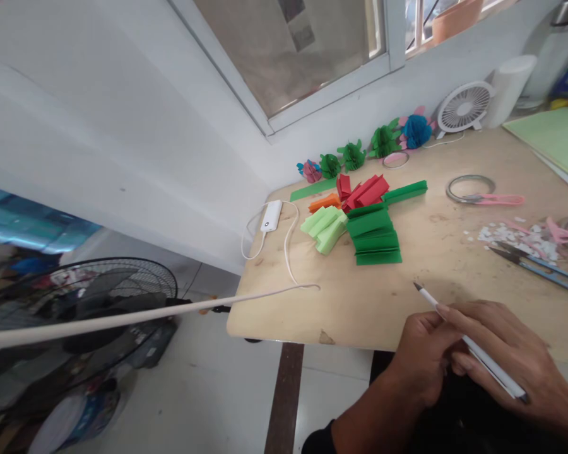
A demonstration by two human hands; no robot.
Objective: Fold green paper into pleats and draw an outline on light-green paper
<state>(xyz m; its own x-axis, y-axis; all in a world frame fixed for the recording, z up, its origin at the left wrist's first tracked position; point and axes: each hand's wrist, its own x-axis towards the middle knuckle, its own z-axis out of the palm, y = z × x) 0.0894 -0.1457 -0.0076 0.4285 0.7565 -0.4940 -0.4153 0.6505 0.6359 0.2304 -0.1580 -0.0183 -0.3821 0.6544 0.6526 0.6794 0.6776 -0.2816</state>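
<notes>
At the table's front edge, my right hand holds a white pen, its dark tip pointing up and left over the wood. My left hand is closed beside it, fingers curled and touching the right hand; anything inside them is hidden. Beyond the hands lie folded dark green paper, light green strips, red folded pieces and an orange piece. A narrow green folded strip extends to the right of the red pieces.
Paper figures and a small white fan line the wall. Blue-handled snips lie by white paper scraps. A power bank with a white cable sits at the left edge. A floor fan stands lower left.
</notes>
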